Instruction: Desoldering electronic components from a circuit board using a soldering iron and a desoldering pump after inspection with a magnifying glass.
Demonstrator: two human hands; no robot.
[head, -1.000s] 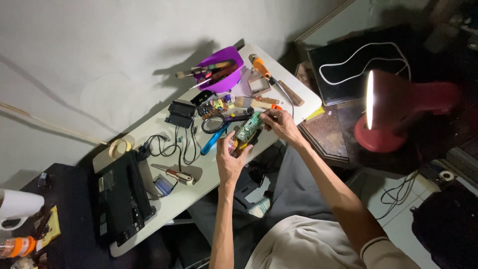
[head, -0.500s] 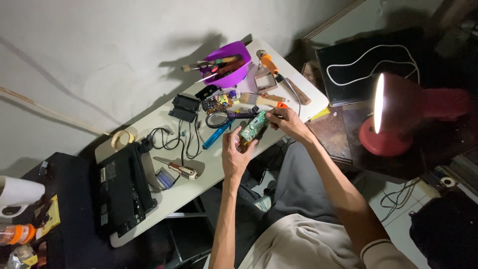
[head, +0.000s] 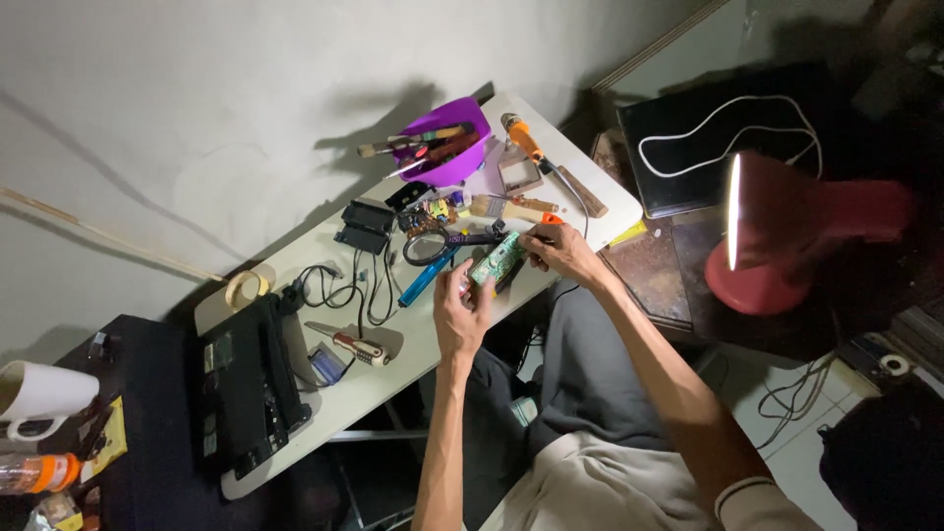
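Both hands have drifted slightly lower over the table's front edge since the earlier frames, the left hand point(head: 460, 313) and right hand point(head: 556, 252) each closed on an end of a small green circuit board point(head: 497, 262) held just above the white table point(head: 393, 379). That table stands against a pale wall in a dim room, with a red lamp point(head: 787, 236) lit at the right. Upon it lie a purple bowl point(head: 454, 152) of tools, a magnifying glass point(head: 425, 247), a blue pen point(head: 425, 280), a black device point(head: 251, 383) and a tape roll point(head: 243, 289).

Both forearms are reaching forward, left hand point(head: 460, 313) and right hand point(head: 557, 250) curling their fingers inward, pinching close together, wrists slightly bent.
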